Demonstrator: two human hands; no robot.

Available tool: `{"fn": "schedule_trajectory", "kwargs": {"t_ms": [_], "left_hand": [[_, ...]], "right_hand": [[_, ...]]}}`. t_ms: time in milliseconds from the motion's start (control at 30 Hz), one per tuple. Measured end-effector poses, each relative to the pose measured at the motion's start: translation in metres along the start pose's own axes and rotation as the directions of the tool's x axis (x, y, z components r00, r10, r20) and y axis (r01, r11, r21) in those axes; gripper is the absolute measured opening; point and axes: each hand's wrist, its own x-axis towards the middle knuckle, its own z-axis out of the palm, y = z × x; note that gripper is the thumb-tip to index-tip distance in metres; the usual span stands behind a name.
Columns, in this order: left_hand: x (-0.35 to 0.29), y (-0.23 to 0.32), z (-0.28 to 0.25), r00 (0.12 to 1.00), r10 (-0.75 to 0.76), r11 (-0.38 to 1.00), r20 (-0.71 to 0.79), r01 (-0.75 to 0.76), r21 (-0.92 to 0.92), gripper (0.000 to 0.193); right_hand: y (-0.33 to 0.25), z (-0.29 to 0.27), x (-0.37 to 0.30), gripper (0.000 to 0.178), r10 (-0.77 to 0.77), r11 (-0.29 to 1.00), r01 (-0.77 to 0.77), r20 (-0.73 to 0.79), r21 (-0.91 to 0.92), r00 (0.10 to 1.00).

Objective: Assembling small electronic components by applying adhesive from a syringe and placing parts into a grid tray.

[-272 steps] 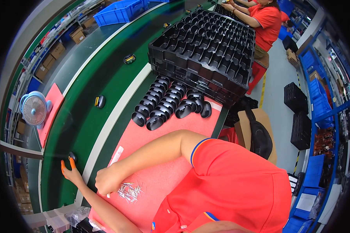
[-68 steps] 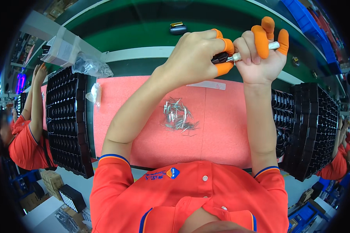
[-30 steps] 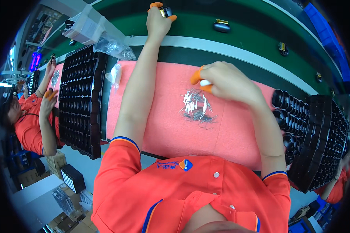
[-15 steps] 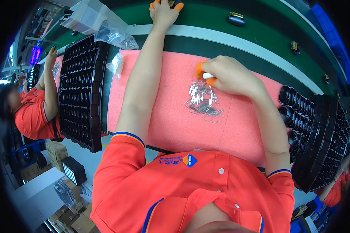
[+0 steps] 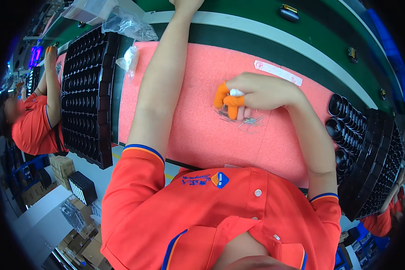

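My right hand [image 5: 256,92] is over the pink foam mat [image 5: 202,148], with orange finger cots on its thumb and finger. Its fingers are closed around a white stick-like tool [image 5: 236,92], of which only a short piece shows. The fingertips reach down into a small pile of thin metal pins [image 5: 252,121], hiding part of it. My left arm stretches forward across the mat to the green conveyor belt [image 5: 238,9]. Of my left hand [image 5: 186,3] only the back part shows at the top edge; its fingers are out of the picture.
Black trays [image 5: 87,94] stand at the left; stacked black cups [image 5: 344,117] and more trays [image 5: 373,153] are at the right. Small dark devices [image 5: 289,13] ride the belt. A white strip [image 5: 278,72], plastic bags [image 5: 130,27] and a co-worker [image 5: 33,114] are nearby.
My right hand has come down onto the pins. The white strip behind it now shows. My left hand, earlier at a dark device on the belt, is now mostly beyond the top edge.
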Motion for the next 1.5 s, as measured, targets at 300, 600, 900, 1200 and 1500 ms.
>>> {"fn": "schedule_trajectory", "kwargs": {"t_ms": [300,600,900,1200,1500], "left_hand": [[0.000,0.003,-0.004,1.000,0.020,1.000,-0.020,-0.019,0.004,0.055],[0.001,-0.004,-0.001,0.999,-0.003,1.000,-0.048,0.003,-0.001,0.052],[-0.003,0.002,0.000,1.000,0.008,1.000,-0.017,-0.008,0.010,0.049],[0.006,-0.002,-0.024,0.955,-0.073,0.909,0.288,0.183,-0.375,0.049],[-0.001,-0.002,-0.004,1.000,-0.013,1.000,0.002,0.013,0.014,0.048]], "right_hand": [[0.010,-0.010,0.003,0.023,-0.183,0.957,0.222,-0.203,0.186,0.962],[0.010,-0.012,0.005,0.025,-0.101,0.903,0.180,-0.214,0.391,0.972],[0.023,-0.009,0.014,0.031,-0.076,0.840,0.241,-0.333,0.486,0.940],[0.018,-0.030,-0.010,0.032,0.110,0.930,0.054,-0.416,0.365,0.903],[0.008,-0.004,0.012,0.031,-0.031,0.868,0.139,-0.227,0.478,0.973]]}}
